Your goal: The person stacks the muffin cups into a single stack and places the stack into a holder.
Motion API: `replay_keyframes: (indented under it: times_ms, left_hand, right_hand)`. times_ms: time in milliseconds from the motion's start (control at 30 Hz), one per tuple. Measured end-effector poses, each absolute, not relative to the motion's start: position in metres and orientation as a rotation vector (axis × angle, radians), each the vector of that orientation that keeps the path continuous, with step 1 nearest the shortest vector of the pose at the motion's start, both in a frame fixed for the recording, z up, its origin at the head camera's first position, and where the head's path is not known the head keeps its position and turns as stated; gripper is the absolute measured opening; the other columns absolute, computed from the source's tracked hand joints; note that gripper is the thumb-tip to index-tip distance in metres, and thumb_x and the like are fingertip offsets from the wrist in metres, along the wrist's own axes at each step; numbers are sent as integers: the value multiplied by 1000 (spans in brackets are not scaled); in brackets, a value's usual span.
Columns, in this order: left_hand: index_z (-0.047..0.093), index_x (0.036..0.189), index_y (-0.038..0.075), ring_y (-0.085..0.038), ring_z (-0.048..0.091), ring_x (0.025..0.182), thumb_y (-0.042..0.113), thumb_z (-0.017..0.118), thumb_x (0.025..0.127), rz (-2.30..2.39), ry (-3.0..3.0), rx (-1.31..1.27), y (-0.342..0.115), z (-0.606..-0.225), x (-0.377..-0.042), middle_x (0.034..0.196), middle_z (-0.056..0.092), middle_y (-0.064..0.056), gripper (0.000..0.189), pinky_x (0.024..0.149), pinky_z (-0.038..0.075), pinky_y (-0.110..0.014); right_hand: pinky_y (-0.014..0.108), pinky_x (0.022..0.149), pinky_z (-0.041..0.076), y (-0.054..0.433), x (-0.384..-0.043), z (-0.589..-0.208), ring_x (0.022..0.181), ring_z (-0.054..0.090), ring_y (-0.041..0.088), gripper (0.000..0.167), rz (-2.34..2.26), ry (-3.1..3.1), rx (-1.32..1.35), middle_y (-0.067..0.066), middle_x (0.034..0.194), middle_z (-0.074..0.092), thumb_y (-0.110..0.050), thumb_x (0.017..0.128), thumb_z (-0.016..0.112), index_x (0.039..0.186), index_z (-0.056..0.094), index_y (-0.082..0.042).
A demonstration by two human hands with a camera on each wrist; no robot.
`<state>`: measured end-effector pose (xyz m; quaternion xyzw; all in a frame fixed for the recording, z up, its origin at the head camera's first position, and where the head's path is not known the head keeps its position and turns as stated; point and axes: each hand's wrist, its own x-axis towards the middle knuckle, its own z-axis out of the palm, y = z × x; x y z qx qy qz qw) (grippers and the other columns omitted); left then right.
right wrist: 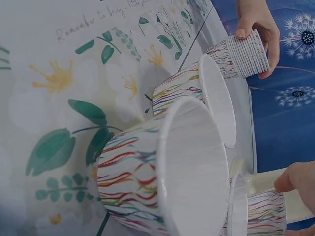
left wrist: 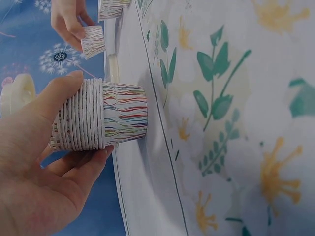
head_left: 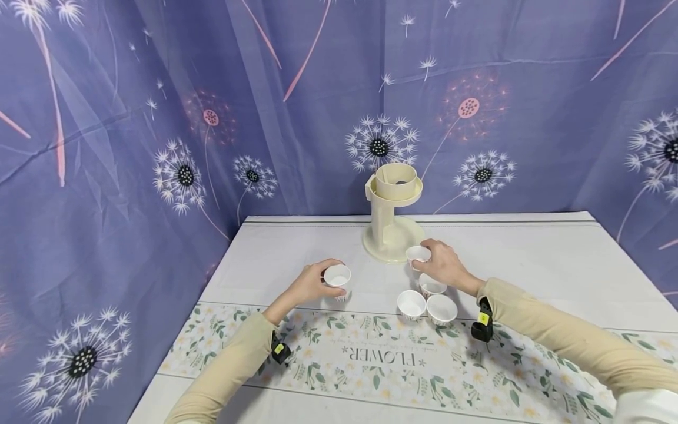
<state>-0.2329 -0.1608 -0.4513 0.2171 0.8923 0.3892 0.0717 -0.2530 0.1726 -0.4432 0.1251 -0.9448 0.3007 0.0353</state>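
My left hand point(head_left: 309, 282) grips a stack of nested paper cups point(left wrist: 83, 118), thumb on one side and fingers on the other. Their white sides carry wavy coloured lines. My right hand point(head_left: 445, 265) pinches a single paper cup point(head_left: 418, 254) by its rim, in front of the cream stand's base. Three more paper cups stand upright, mouths up, close together: a left front cup point(head_left: 411, 304), a right front cup point(head_left: 442, 310) and a rear cup point(head_left: 433, 285) just below my right hand. Only part of that hand point(right wrist: 300, 184) shows in the right wrist view.
A cream plastic stand point(head_left: 382, 221) with a round base rises at the table's back, a cylinder point(head_left: 396, 187) sitting in its top ring. A floral runner point(head_left: 371, 383) crosses the white tablecloth point(head_left: 529, 253). A blue dandelion curtain point(head_left: 318, 135) hangs behind and left.
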Motion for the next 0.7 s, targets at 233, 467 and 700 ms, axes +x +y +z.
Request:
replay_keyframes:
  times_ms: [233, 467, 700]
  left_hand:
    - [56, 133, 15, -22, 66, 97, 24, 83, 76, 1180, 2672, 642, -161, -451, -232, 111, 68, -9, 63, 81, 54, -34]
    - [56, 134, 11, -27, 66, 99, 22, 83, 77, 1182, 2661, 644, -160, -449, -231, 112, 67, -13, 64, 82, 54, -36]
    - [56, 133, 12, -29, 65, 99, 22, 83, 77, 1178, 2663, 653, -160, -448, -231, 112, 67, -15, 63, 82, 54, -35]
  right_hand:
    - [49, 83, 48, 171, -254, -446, 100, 60, 39, 53, 994, -2784, 439, 26, 113, 63, -22, 82, 69, 122, 57, 9]
    - [49, 85, 48, 170, -256, -443, 105, 58, 38, 52, 1011, -2740, 475, 25, 118, 61, -23, 84, 68, 125, 56, 7]
    - [48, 83, 48, 170, -258, -439, 102, 59, 36, 51, 1001, -2734, 489, 24, 117, 62, -23, 85, 68, 124, 57, 6]
